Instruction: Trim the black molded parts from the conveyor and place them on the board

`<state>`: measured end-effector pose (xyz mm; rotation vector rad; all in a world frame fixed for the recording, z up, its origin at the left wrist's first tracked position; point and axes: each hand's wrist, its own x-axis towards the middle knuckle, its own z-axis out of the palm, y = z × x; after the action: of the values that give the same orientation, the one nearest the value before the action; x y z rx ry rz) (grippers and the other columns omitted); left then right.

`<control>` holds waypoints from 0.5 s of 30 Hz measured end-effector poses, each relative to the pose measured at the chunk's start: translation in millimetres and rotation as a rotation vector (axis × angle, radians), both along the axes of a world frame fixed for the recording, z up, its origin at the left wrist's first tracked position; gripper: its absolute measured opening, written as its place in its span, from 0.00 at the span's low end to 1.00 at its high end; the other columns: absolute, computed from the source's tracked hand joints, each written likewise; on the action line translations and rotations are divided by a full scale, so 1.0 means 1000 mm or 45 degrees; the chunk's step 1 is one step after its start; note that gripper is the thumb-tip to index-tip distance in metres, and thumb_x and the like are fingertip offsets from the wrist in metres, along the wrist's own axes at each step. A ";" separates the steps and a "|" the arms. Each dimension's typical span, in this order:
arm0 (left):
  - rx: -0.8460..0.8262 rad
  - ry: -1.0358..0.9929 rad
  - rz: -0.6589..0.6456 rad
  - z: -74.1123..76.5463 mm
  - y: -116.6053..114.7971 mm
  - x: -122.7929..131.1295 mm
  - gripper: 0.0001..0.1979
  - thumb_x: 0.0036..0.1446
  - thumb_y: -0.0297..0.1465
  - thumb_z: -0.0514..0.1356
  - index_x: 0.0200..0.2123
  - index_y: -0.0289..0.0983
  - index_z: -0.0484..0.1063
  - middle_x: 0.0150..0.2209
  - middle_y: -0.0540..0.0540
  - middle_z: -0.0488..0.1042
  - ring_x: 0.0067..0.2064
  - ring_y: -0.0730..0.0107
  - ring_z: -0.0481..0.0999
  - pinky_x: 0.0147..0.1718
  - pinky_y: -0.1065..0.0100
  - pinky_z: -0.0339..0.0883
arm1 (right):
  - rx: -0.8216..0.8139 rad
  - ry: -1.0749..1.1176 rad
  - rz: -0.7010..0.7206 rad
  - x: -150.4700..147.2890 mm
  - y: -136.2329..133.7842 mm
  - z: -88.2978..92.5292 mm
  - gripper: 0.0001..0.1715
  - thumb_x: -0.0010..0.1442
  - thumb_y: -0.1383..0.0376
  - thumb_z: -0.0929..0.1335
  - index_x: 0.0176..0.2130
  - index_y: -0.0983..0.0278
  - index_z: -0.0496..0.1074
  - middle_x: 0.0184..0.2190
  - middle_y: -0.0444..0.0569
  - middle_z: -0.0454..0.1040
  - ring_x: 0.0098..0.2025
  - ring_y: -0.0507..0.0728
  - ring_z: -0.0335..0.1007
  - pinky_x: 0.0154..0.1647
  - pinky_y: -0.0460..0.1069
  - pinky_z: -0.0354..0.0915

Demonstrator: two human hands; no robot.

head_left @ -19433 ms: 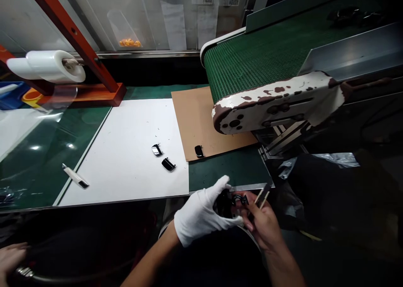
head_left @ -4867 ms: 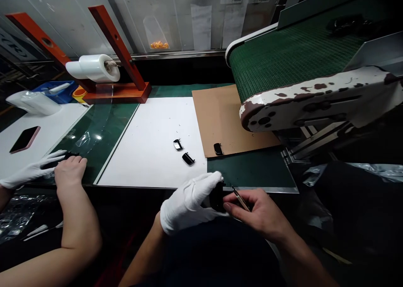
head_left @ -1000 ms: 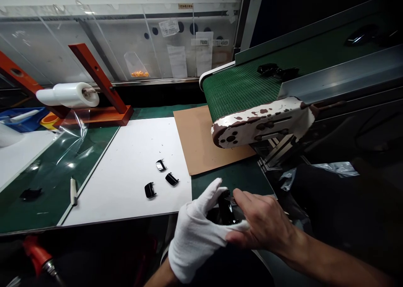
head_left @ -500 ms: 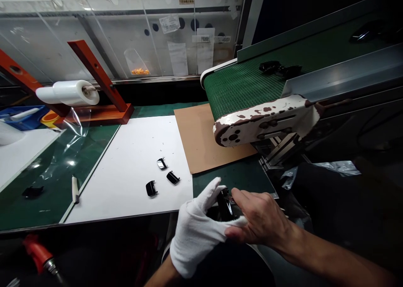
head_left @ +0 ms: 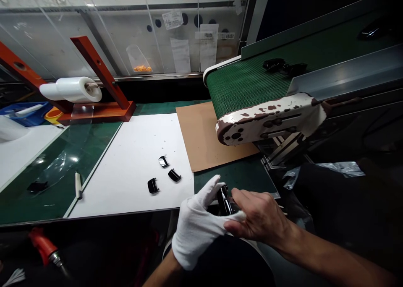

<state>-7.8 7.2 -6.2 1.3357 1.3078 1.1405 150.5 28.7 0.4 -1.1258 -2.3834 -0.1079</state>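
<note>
Here, nearer us than the cardboard [head_left: 201,140], we are clamping the black part [head_left: 224,201] in our left hand [head_left: 198,224], while our right hand [head_left: 262,213], its grip unclear, could be dislodging it by pressing unevenly.

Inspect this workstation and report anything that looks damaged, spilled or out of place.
The conveyor's white side plate looks damaged: its paint is chipped, exposing brown patches. Tiny dark specks dot the white sheet, perhaps stray debris; they are too small to identify. Only the left hand is gloved, possibly on purpose.
</note>
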 end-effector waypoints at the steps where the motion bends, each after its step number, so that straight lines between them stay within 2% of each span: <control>1: -0.011 0.002 0.002 -0.001 0.000 0.000 0.38 0.38 0.30 0.72 0.55 0.40 0.67 0.48 0.47 0.77 0.50 0.60 0.76 0.53 0.63 0.71 | 0.003 -0.004 0.005 0.000 0.000 0.000 0.42 0.63 0.41 0.45 0.23 0.64 0.65 0.14 0.46 0.64 0.15 0.52 0.62 0.17 0.49 0.44; 8: -0.164 -0.084 0.010 -0.004 -0.001 0.003 0.36 0.41 0.29 0.71 0.55 0.40 0.67 0.49 0.45 0.76 0.52 0.60 0.75 0.56 0.62 0.68 | -0.093 -0.006 0.032 0.001 0.000 -0.005 0.43 0.62 0.40 0.44 0.21 0.64 0.64 0.12 0.46 0.65 0.14 0.52 0.61 0.16 0.49 0.43; 12: -0.299 -0.197 0.007 -0.009 0.002 0.009 0.36 0.41 0.29 0.70 0.56 0.38 0.65 0.47 0.44 0.76 0.48 0.60 0.77 0.52 0.61 0.71 | -0.207 0.034 0.053 0.004 0.000 -0.013 0.40 0.63 0.42 0.45 0.21 0.63 0.64 0.13 0.45 0.66 0.13 0.51 0.60 0.16 0.48 0.44; 15: -0.286 -0.338 0.011 -0.016 0.006 0.014 0.39 0.39 0.27 0.71 0.57 0.38 0.64 0.48 0.44 0.75 0.48 0.61 0.76 0.51 0.62 0.71 | -0.237 0.125 0.044 0.006 0.002 -0.016 0.37 0.62 0.40 0.48 0.22 0.62 0.62 0.14 0.44 0.65 0.14 0.51 0.60 0.16 0.48 0.47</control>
<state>6.7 13.3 -21.8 0.9806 1.2074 1.0994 156.2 30.8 -15.5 -1.1447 -2.3612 0.1807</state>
